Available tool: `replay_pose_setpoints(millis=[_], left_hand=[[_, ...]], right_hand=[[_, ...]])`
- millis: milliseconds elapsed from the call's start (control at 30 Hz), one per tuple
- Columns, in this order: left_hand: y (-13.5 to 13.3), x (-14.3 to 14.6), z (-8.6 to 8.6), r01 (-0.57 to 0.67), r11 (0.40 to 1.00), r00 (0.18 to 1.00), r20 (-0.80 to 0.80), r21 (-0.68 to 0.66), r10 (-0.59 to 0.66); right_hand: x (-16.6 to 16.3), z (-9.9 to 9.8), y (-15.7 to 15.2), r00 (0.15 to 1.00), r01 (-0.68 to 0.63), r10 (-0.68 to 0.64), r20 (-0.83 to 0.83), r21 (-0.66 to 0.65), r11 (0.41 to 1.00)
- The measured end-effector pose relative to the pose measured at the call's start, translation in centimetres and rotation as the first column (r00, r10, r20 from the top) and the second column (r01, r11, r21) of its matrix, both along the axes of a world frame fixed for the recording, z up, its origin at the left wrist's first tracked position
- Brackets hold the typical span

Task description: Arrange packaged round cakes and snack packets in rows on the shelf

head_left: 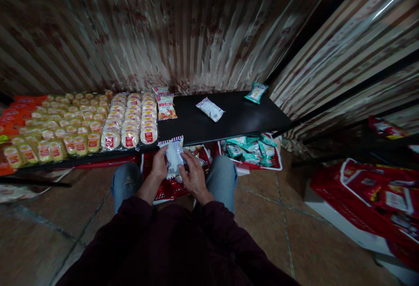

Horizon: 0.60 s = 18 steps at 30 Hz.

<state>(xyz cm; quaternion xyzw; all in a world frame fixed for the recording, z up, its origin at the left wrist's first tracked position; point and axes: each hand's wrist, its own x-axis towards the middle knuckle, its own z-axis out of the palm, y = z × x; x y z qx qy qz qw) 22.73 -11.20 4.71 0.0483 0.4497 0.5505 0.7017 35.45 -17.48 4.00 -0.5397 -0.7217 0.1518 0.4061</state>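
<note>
A white snack packet (174, 157) with a red-and-blue striped edge is held between my two hands, above a red basket (163, 191) at my knees. My left hand (159, 165) grips the packet's left side. On its right side, my right hand (193, 172) presses its fingers against the wrapper. Similar packets lie partly hidden in the basket below. On the black shelf (183, 124) in front of me, a white packet (211, 109) lies face down. Left of it, a red-and-white packet (166, 106) sits beside rows of round wrapped cakes (131, 120).
Yellow wrapped cakes (65, 124) and orange packets (16, 115) cover the shelf's left part. A green packet (256, 92) lies at its right end. Below stands a basket of green packets (252, 151). Another red basket (347, 190) stands at far right. Corrugated sheeting (183, 28) rises behind.
</note>
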Motion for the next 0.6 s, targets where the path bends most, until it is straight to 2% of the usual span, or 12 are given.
replay_pose_setpoints(millis=[267, 600], left_hand=[[-0.03, -0.14, 0.41, -0.036, 0.998, 0.999, 0.042, 0.054, 0.033], [-0.17, -0.52, 0.16, -0.035, 0.997, 0.996, 0.081, 0.068, 0.03]], right_hand=[[-0.24, 1.15, 0.04, 0.994, -0.012, 0.013, 0.112, -0.011, 1.0], [-0.93, 0.46, -0.6, 0.995, 0.014, -0.016, -0.094, -0.02, 1.0]])
